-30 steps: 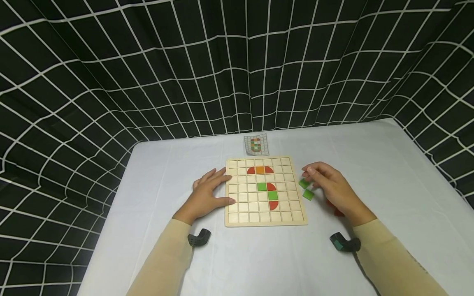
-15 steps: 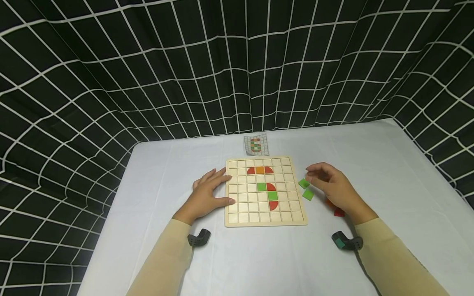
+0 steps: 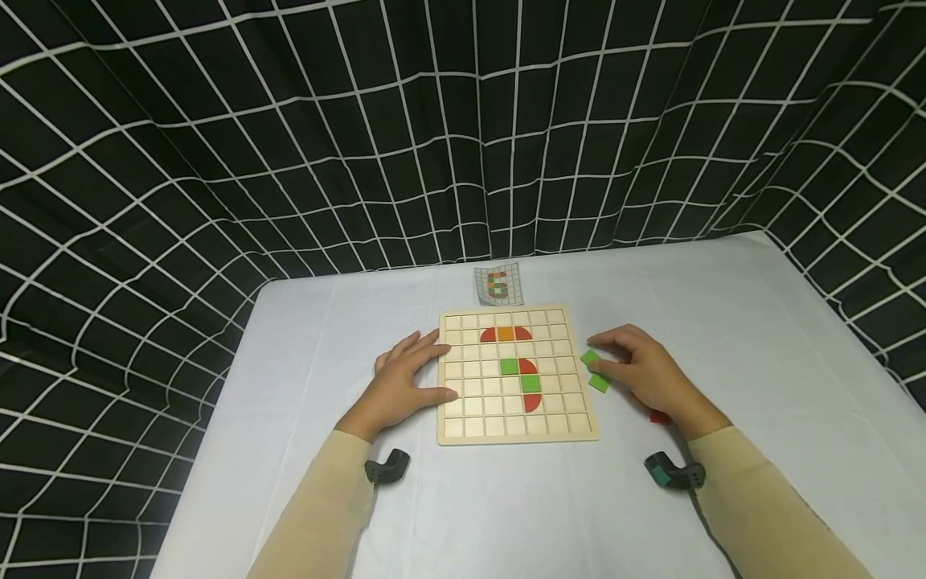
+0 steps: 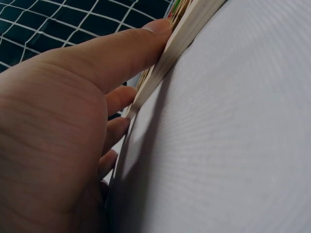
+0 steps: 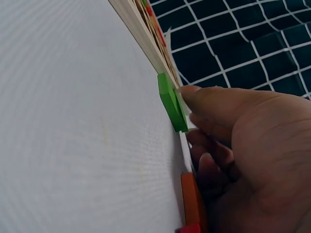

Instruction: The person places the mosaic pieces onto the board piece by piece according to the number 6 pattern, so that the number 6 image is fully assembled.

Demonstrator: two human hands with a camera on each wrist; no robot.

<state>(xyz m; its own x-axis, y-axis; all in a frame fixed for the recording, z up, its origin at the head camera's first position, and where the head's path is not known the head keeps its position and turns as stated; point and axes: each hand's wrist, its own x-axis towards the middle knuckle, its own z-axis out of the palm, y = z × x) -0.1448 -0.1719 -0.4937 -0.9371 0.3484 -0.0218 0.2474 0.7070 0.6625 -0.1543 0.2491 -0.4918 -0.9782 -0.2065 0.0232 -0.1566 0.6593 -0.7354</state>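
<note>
The left hand [image 3: 405, 386] rests along the left edge of a wooden grid board [image 3: 470, 432], thumb and fingers spread with their tips on its rim. On the board sit an orange square tile [image 3: 506, 334], green squares [image 3: 530, 383] and several red quarter-round tiles [image 3: 532, 402]. Just right of the board, the right hand [image 3: 647, 374] hovers over two loose green square tiles [image 3: 599, 383]. Its thumb and index finger are apart, the thumb overlapping the farther green tile [image 3: 589, 357] in the head view. In the right wrist view its other fingers are bent.
A small printed pattern card [image 3: 497, 284] lies behind the board. A red tile [image 3: 659, 416] shows beside the right wrist, and an orange piece [image 5: 193, 201] lies below the right hand. Black curtain with white grid lines [image 3: 463, 161] hangs behind the white table [image 3: 325, 322].
The right hand first draws slightly back right, then comes back left, its thumb and index finger opening wider above the green tiles. The left hand stays on the board. The view shifts slightly.
</note>
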